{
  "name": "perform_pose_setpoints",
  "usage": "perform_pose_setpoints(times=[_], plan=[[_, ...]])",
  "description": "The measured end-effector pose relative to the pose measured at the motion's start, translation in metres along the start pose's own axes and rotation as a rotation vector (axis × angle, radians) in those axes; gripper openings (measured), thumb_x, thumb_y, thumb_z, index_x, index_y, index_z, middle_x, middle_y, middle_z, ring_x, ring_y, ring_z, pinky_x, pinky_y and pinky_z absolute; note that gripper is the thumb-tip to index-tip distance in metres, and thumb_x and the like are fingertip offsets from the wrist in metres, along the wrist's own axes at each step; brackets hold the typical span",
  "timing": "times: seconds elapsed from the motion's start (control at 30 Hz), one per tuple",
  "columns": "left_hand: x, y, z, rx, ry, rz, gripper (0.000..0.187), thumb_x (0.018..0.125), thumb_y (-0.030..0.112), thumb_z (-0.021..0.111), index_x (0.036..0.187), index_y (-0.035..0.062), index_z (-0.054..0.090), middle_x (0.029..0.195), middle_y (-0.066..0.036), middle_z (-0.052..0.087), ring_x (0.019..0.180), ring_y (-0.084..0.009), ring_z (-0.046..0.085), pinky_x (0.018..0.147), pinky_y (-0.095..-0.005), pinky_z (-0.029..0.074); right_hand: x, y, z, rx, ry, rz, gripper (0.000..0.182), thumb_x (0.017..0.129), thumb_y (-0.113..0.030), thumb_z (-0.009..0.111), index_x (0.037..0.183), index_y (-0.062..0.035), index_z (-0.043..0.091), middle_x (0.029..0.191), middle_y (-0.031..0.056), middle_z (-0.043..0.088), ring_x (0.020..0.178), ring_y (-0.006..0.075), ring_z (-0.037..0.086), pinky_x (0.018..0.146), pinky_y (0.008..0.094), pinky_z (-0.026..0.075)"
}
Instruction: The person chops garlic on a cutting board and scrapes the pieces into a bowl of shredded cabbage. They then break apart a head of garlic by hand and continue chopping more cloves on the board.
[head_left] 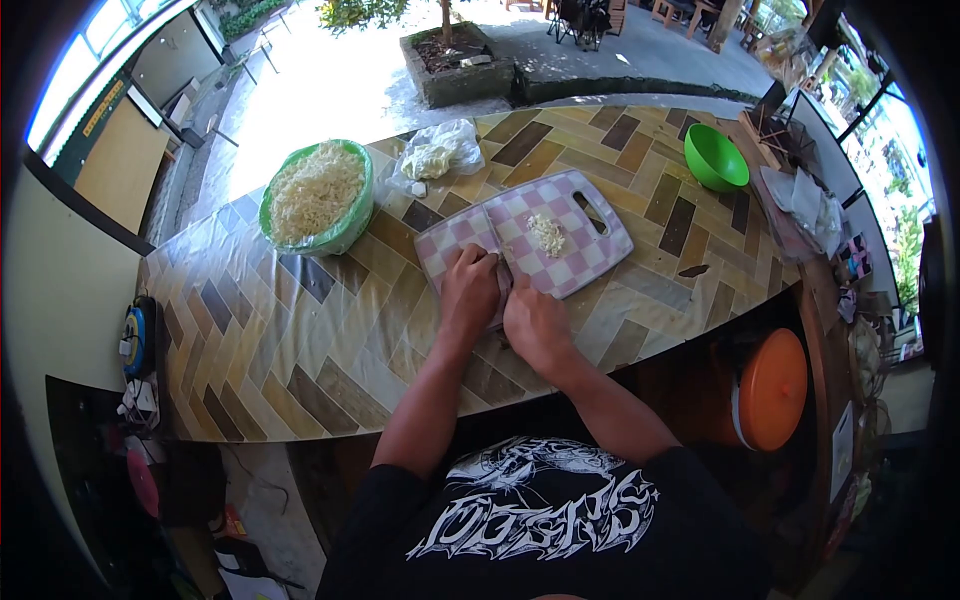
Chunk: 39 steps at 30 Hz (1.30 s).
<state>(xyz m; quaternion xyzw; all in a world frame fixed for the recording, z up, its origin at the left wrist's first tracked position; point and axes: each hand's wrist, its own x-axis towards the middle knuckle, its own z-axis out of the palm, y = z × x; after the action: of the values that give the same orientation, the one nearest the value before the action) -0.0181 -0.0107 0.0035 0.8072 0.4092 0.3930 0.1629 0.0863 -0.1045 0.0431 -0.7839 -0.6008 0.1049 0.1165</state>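
Observation:
A pink-and-white checked cutting board (pixel 590 262) lies on the table in front of me. My right hand (pixel 538 322) is closed around the handle of a knife (pixel 497 232), whose thin blade points away from me across the board. Beside the blade, my left hand (pixel 471 292) rests on the board with its fingers curled and pressed down. A small pale piece shows near those fingertips, too hidden to name. To the right of the knife sits a little heap of finely chopped pale bits (pixel 546 235), which look like garlic.
A green bowl lined with plastic (pixel 366 205) holds a mound of pale shreds at the left. Near it lies a clear plastic bag (pixel 455 146) with pale contents. A green bowl (pixel 715 158) stands at the far right, and an orange lidded bucket (pixel 775 390) is below the table edge.

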Motion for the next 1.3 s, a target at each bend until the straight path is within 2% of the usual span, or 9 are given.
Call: perform_pose_setpoints(times=[0.17,0.23,0.37,0.47,0.57,0.77,0.87,1.07,1.3], plan=[[-0.001,0.004,-0.004,-0.033,0.032,-0.027,0.012,0.092,0.008,0.07,0.098,0.0035,0.08,0.096,-0.015,0.073,0.095,-0.0374,0.07,0.084,-0.0474,0.057,-0.002,0.0,-0.029,0.062,-0.031,-0.042,0.018,0.102,-0.011,0.05,0.104,0.0046,0.059,0.089,0.0295,0.076,0.087,0.0453,0.078,0.079,0.0515,0.063],[-0.002,0.002,-0.002,-0.053,0.063,-0.058,0.011,0.093,0.01,0.072,0.098,0.0038,0.08,0.096,-0.015,0.074,0.094,-0.0376,0.071,0.084,-0.0473,0.057,-0.013,-0.002,-0.023,0.05,-0.027,-0.015,0.019,0.103,-0.012,0.051,0.104,0.0045,0.06,0.089,0.03,0.076,0.087,0.0459,0.078,0.079,0.0517,0.063],[-0.002,0.002,-0.006,-0.074,-0.015,-0.093,0.015,0.09,0.01,0.076,0.102,0.0005,0.081,0.101,-0.016,0.077,0.1,-0.0376,0.072,0.088,-0.0464,0.057,-0.009,0.002,0.007,0.075,0.011,0.015,0.021,0.104,-0.015,0.053,0.103,0.0044,0.06,0.087,0.0301,0.075,0.087,0.0467,0.077,0.079,0.052,0.063],[-0.002,0.0,-0.011,-0.075,-0.025,-0.051,0.015,0.09,0.01,0.077,0.102,0.002,0.081,0.104,-0.015,0.078,0.101,-0.0366,0.073,0.09,-0.0457,0.057,0.002,0.0,-0.012,0.042,0.011,-0.026,0.018,0.099,-0.009,0.055,0.106,0.0053,0.062,0.088,0.0275,0.077,0.087,0.0419,0.079,0.079,0.0475,0.065],[-0.005,-0.006,-0.013,-0.069,-0.017,-0.01,0.014,0.09,0.01,0.077,0.102,0.0034,0.082,0.106,-0.014,0.079,0.102,-0.0358,0.073,0.093,-0.0449,0.057,-0.006,-0.002,-0.034,0.033,-0.033,-0.057,0.016,0.099,-0.009,0.055,0.105,0.0043,0.061,0.088,0.0274,0.077,0.087,0.0417,0.08,0.077,0.0473,0.065],[-0.003,-0.007,-0.01,-0.066,-0.007,0.009,0.013,0.091,0.01,0.077,0.102,0.0037,0.081,0.105,-0.013,0.08,0.1,-0.0355,0.072,0.091,-0.0448,0.057,-0.034,-0.008,-0.025,-0.017,-0.111,0.052,0.016,0.099,-0.01,0.055,0.105,0.0039,0.061,0.087,0.026,0.077,0.087,0.0413,0.08,0.08,0.0469,0.065],[-0.005,-0.01,-0.01,-0.064,-0.011,0.035,0.011,0.092,0.009,0.075,0.1,0.004,0.08,0.105,-0.012,0.079,0.099,-0.035,0.071,0.088,-0.0449,0.057,-0.024,0.003,-0.006,-0.026,-0.021,-0.006,0.017,0.1,-0.011,0.055,0.106,0.003,0.062,0.087,0.0244,0.078,0.086,0.0405,0.08,0.078,0.0473,0.065],[-0.006,-0.012,-0.015,-0.081,-0.033,0.079,0.013,0.092,0.008,0.075,0.103,0.0038,0.081,0.106,-0.012,0.079,0.1,-0.0354,0.071,0.09,-0.0446,0.057,-0.021,-0.003,-0.044,-0.011,0.016,-0.068,0.013,0.1,-0.01,0.056,0.101,0.0006,0.062,0.085,0.0242,0.077,0.082,0.0379,0.08,0.07,0.0459,0.065],[-0.004,-0.012,-0.012,-0.071,-0.014,0.053,0.014,0.092,0.008,0.075,0.104,0.0027,0.081,0.107,-0.014,0.079,0.101,-0.0361,0.071,0.091,-0.045,0.057,-0.033,-0.002,-0.005,-0.086,0.014,-0.041,0.012,0.098,-0.011,0.058,0.101,0.0005,0.062,0.084,0.0239,0.077,0.081,0.0364,0.08,0.07,0.0451,0.065]])
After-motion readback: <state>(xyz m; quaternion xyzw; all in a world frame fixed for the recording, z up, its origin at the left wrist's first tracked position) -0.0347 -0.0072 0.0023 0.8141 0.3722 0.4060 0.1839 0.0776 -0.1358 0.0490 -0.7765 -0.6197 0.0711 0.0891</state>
